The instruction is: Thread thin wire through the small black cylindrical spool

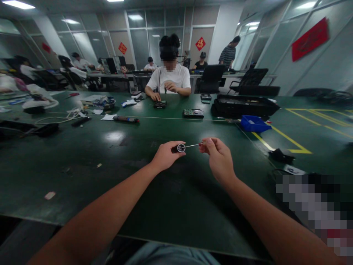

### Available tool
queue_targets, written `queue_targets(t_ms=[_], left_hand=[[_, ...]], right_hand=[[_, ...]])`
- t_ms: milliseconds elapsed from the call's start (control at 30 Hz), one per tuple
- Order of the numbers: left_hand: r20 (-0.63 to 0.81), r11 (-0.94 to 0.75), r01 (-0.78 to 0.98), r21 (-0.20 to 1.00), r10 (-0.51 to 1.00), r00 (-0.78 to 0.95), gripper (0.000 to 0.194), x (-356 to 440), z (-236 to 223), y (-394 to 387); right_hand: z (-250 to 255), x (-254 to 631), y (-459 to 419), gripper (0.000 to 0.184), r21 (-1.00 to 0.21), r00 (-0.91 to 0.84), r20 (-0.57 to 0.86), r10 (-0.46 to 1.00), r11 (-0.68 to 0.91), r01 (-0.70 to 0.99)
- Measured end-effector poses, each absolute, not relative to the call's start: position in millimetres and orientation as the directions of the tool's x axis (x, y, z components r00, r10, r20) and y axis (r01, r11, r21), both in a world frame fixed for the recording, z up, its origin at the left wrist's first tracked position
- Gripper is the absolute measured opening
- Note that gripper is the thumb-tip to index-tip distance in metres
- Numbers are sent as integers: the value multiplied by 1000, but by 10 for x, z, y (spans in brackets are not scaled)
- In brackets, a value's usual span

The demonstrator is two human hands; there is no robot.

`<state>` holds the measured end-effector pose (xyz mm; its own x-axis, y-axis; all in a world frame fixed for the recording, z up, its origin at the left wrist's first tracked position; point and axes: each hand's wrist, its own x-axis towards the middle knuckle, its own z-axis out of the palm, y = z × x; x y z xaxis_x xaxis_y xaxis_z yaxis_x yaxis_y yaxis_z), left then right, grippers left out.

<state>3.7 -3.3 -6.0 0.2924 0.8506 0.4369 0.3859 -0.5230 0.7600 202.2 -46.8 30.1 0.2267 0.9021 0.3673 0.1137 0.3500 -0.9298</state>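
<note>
Just above the middle of the green table [165, 206], my left hand [164, 156] is closed around a dark cylinder [181, 148]. The cylinder's round, silver-rimmed end faces me. My right hand [220, 159] pinches a thin metal rod [192, 145] between thumb and fingers. The rod lies almost level, and its far tip is at the open-looking end of the cylinder; how deep it goes I cannot tell. My right fingers cover most of the rod's grip end.
Across the table a person [171, 79] handles a small dark device [160, 104]. A circuit-board device [193, 113], a black case [244, 106] and a blue bin [254, 123] stand ahead to the right. A screwdriver-like tool [126, 119] and a white cable [62, 117] lie at left.
</note>
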Motion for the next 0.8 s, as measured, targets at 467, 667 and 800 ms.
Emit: queue_targets(t_ms=[467,667,800], left_hand=[[453,-549,426,719,835,311,43,35,-49,-41],[457,-561,425,710,827,328,40,38,-54,-41],[456,-572,443,691,820,346,41,45,-51,-45]], right_hand=[[360,2027,-591,22,-791,167,544,822,436,429],[409,2008,-648,17,-637,50,635,771,486,598],[426,2005,-657,15,-582,5,654,757,498,643]])
